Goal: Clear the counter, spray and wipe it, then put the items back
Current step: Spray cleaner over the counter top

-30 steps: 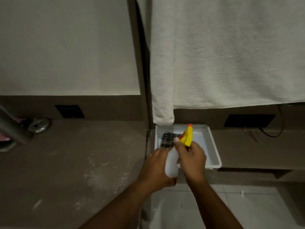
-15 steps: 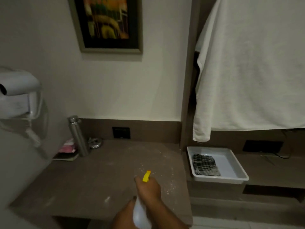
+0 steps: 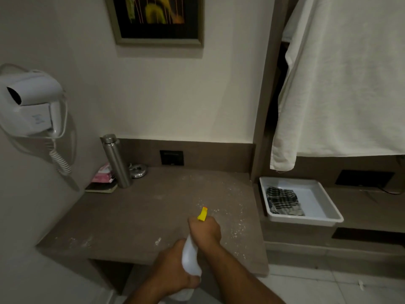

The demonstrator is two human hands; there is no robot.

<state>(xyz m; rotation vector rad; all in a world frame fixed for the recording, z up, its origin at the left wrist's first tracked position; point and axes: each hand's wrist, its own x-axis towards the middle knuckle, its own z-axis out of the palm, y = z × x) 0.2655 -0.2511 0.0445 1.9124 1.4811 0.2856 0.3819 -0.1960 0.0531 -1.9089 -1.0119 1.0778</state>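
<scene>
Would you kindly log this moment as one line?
phase: spraying | both hands grip spray bottle | nozzle over dusty counter | steel flask uncleared

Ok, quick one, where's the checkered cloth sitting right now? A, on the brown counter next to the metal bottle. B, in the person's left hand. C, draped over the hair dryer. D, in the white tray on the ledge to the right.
D: the checkered cloth lies inside the white tray on the ledge right of the counter, while both hands hold the spray bottle.

Framed picture (image 3: 156, 18) cut off at top — towel (image 3: 346, 84) too, book (image 3: 101, 188) partly under pink packet (image 3: 102, 175)
</scene>
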